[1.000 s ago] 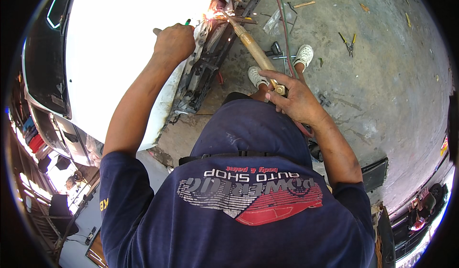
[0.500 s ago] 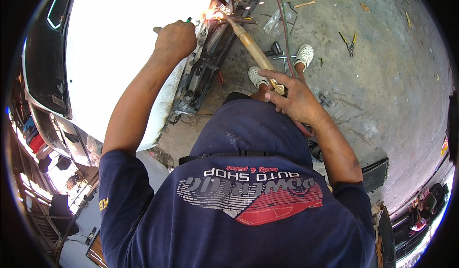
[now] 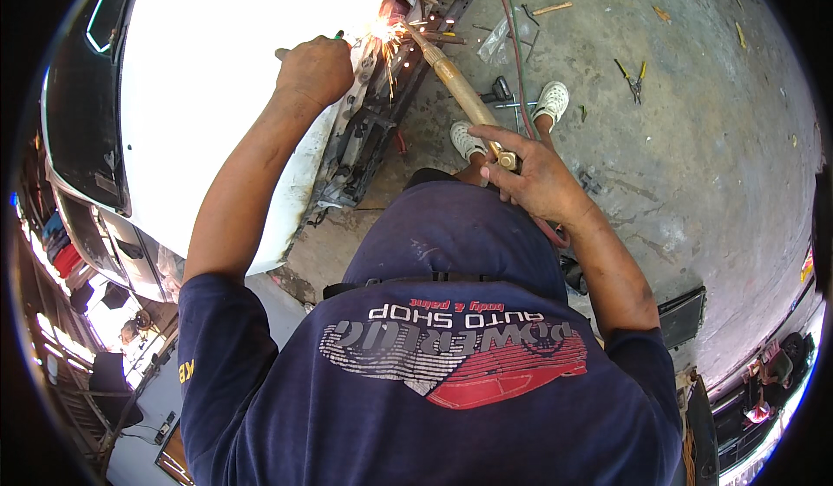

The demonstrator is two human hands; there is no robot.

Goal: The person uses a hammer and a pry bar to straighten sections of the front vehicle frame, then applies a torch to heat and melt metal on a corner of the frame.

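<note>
My left hand is closed over the edge of a white car panel. A small green tip pokes out beyond its fingers; the rest of that object is hidden. In my right hand I hold the rear of a long brass gas torch, fingers around its valve end. The torch slants up and left to the metal front frame of the car. At its tip, bright orange sparks spray down over the frame, and the glare hides the exact spot.
Red and green hoses run across the concrete floor. Yellow-handled pliers, a clear plastic bag and a thin wooden stick lie there. My white clogs stand close to a dark tool.
Sparks now spread wider and fall lower along the frame. The torch tip and my left hand have shifted slightly up and left; my right hand keeps its grip.
</note>
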